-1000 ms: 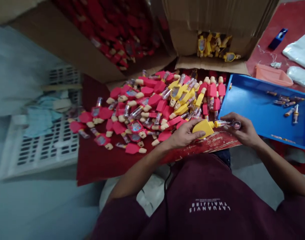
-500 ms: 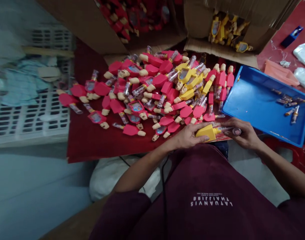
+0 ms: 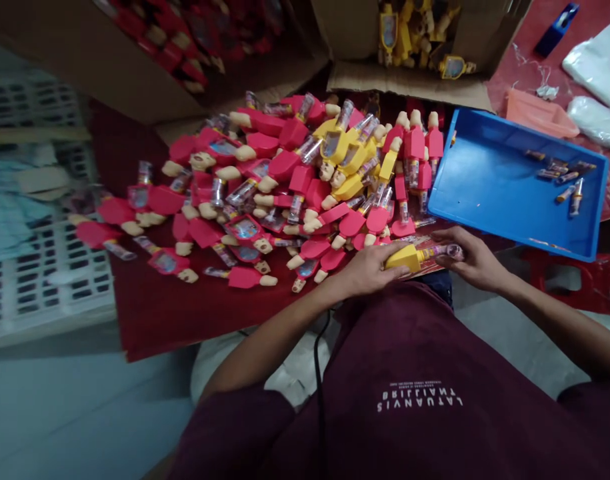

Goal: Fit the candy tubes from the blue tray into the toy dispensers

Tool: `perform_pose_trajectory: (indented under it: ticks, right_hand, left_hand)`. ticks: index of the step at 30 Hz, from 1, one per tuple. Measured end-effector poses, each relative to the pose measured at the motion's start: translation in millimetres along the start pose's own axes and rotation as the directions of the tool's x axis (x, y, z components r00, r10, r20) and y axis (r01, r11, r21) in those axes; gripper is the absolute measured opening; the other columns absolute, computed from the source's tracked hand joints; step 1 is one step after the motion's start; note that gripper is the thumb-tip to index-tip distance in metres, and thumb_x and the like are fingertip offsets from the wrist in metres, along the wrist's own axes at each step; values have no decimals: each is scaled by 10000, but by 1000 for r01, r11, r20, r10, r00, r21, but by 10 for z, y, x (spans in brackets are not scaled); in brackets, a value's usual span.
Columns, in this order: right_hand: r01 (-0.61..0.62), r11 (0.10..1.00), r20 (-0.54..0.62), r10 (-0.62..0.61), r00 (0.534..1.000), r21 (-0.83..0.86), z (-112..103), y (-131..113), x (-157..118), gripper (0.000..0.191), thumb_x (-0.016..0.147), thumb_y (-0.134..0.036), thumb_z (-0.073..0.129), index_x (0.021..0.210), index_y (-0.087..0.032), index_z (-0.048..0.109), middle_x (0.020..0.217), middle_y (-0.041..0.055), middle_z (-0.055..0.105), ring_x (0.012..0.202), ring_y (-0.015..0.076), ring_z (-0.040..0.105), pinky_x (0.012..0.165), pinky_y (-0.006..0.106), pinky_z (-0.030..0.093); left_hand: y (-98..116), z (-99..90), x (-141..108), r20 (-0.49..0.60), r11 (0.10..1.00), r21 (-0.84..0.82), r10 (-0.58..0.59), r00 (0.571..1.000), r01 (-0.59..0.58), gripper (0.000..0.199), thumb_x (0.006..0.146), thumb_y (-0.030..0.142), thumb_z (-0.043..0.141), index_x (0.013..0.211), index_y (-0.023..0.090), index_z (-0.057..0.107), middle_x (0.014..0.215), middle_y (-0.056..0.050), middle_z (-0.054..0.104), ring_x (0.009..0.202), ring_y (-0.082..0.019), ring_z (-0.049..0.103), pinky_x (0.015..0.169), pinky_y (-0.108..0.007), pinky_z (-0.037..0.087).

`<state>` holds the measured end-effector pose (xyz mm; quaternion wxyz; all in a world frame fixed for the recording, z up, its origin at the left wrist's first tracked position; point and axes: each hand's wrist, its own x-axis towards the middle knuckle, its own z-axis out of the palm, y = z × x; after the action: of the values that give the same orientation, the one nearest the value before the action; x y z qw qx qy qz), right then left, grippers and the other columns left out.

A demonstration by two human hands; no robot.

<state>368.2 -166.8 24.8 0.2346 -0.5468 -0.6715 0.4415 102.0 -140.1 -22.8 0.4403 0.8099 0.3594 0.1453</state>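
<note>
Yellow toy [image 3: 403, 258], long axis crosswise: left hand [image 3: 369, 269] closed over its body, right hand [image 3: 473, 259] pinching its clear tube [image 3: 442, 252].

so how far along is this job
Looks well along. Done: the heap of red and yellow toys has tubes fitted, and the cardboard box holds more toys. In hand: the left hand grips a yellow toy, the right hand its tube. Left: a few loose tubes in the blue tray.
</note>
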Motion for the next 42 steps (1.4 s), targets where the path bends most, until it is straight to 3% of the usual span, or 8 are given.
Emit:
perform_pose_trajectory:
  ticks: [3, 7, 13, 19, 25, 30, 35, 42]
  right_hand:
    - [44, 998, -94, -47, 994, -38, -53, -8, 20, 281, 816, -397, 751, 992, -190, 680, 941, 66, 689, 818, 200, 632, 726, 338, 505]
    - [-211, 959, 62, 203, 977, 189, -90, -25, 77, 310, 824, -467, 740, 864, -166, 674, 642, 4, 587, 557, 125, 511, 517, 275, 416]
    - [-201, 941, 25, 202, 979, 271, -66, -29, 139, 357, 804, -497, 757, 929, -168, 699, 731, 31, 648, 570, 114, 520, 498, 264, 418]
    - [-504, 790, 193, 465, 864, 349, -15, 41, 139, 495, 886, -605, 610, 618, -196, 534, 473, 0, 493, 365, 92, 359, 356, 259, 254]
    - [-67, 991, -112, 81, 990, 117, -41, -3, 81, 386, 806, -463, 757, 1079, -198, 693, 1028, 81, 711, 876, 205, 643, 701, 321, 517]
    - [-354, 891, 60, 352, 934, 283, -29, 47, 71, 428, 897, -576, 612, 755, -172, 614, 534, -10, 530, 437, 107, 441, 435, 263, 360]
    - [-54, 997, -104, 59, 993, 48, -58, 100, 53, 334, 820, -444, 743, 1023, -182, 702, 920, 69, 699, 778, 180, 629, 672, 313, 497]
    - [-161, 965, -23, 170, 985, 208, -68, 100, 41, 388, 862, -494, 691, 1055, -158, 671, 708, 11, 635, 571, 136, 551, 551, 285, 450]
  left_hand:
    - [-5, -64, 47, -11, 999, -37, 3, 1000, -4, 553, 920, 415, 619, 1412, 169, 554, 1141, -89, 730, 937, -204, 702, 845, -325, 560]
    - [15, -123, 58, -52, 988, 141, 63, 997, -55, 544, 915, 390, 636, 1425, 220, 549, 1241, -96, 702, 1023, -225, 691, 912, -369, 540]
    - [-22, -234, 86, 11, 994, 88, 66, 998, -66, 536, 919, 408, 626, 1401, 182, 564, 1098, -86, 741, 898, -200, 700, 818, -328, 549]
    - [32, -159, 53, 2, 889, 395, 249, 968, -230, 559, 926, 241, 549, 1479, 198, 482, 1184, -100, 715, 966, -209, 695, 798, -317, 551]
    - [-99, -124, 106, -118, 933, 328, 195, 974, -147, 511, 962, 440, 565, 1414, 203, 548, 1197, -94, 718, 952, -207, 710, 794, -308, 564]
    - [-67, -139, 135, -28, 848, 468, 296, 955, -249, 504, 971, 365, 544, 1448, 205, 512, 1176, -104, 722, 927, -208, 706, 753, -306, 560]
    - [-73, -160, 144, -68, 913, 370, 209, 976, -170, 485, 943, 368, 592, 1393, 192, 547, 1222, -95, 712, 946, -204, 714, 790, -310, 575]
    - [-96, -111, 137, -78, 943, 297, 182, 980, -152, 504, 927, 382, 593, 1392, 192, 559, 1245, -119, 700, 1006, -249, 712, 851, -386, 583]
